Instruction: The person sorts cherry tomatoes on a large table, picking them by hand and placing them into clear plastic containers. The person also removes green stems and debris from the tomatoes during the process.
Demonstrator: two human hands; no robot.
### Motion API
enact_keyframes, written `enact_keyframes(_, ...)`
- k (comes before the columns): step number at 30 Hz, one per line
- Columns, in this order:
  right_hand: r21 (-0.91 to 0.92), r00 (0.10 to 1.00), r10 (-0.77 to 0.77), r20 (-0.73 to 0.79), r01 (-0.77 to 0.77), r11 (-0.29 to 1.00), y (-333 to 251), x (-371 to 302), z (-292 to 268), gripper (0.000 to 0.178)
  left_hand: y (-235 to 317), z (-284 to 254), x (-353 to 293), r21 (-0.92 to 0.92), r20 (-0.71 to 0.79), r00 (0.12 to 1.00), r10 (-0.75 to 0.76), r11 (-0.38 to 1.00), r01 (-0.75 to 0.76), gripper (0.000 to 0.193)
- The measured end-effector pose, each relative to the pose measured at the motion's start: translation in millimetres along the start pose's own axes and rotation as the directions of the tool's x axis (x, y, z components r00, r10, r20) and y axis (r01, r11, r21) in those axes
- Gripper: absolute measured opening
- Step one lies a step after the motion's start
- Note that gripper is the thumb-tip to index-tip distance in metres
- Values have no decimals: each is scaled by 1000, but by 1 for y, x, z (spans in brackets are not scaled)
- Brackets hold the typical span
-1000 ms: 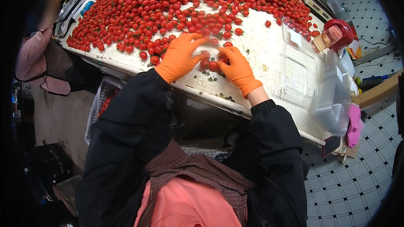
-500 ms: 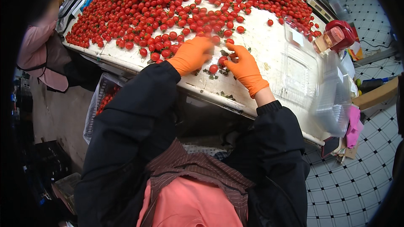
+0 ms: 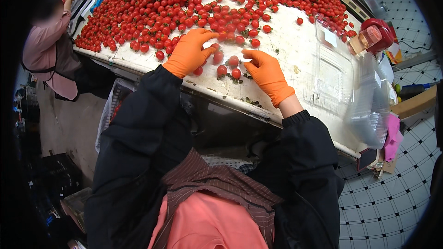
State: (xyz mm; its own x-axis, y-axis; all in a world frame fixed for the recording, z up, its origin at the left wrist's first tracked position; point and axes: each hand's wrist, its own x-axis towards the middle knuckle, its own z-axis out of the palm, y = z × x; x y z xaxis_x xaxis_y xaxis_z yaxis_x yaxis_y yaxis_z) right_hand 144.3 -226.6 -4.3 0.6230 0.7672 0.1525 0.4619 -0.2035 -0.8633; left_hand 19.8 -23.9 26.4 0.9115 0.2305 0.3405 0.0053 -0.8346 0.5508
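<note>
Both my hands wear orange gloves above the near edge of a white table. My left hand is open, its index finger and thumb apart, at the near rim of a big spread of red cherry tomatoes. Just off its thumb is a motion-blurred cherry tomato. To the right, my right hand is open too, thumb and index finger parted beside a few loose cherry tomatoes. Another cherry tomato lies below my left hand, partly covered by it. Bits of green stem lie near the edge.
A clear plastic tray and stacked clear containers occupy the table's right end, near a red object and a pink cloth. A white basket stands below at left. A co-worker in pink works at far left.
My left hand has moved left, away from my right hand, and its fingers have parted. More loose tomatoes now show between the hands. The co-worker's arm has risen.
</note>
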Motion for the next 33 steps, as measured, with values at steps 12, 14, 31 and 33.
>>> enact_keyframes(12,-207,999,25,35,-17,978,5,-4,-8,22,28,48,6,234,229,962,147,951,-202,24)
enact_keyframes(14,-218,1000,7,9,-5,976,7,-5,-11,21,26,44,6,211,225,963,149,957,-198,21)
enact_keyframes(31,-104,998,60,3,-59,993,3,3,-11,22,-14,2,-2,154,71,991,110,981,-120,26)
enact_keyframes(33,-87,997,83,-4,-83,993,2,2,-12,23,-5,13,0,199,127,987,94,973,-118,22)
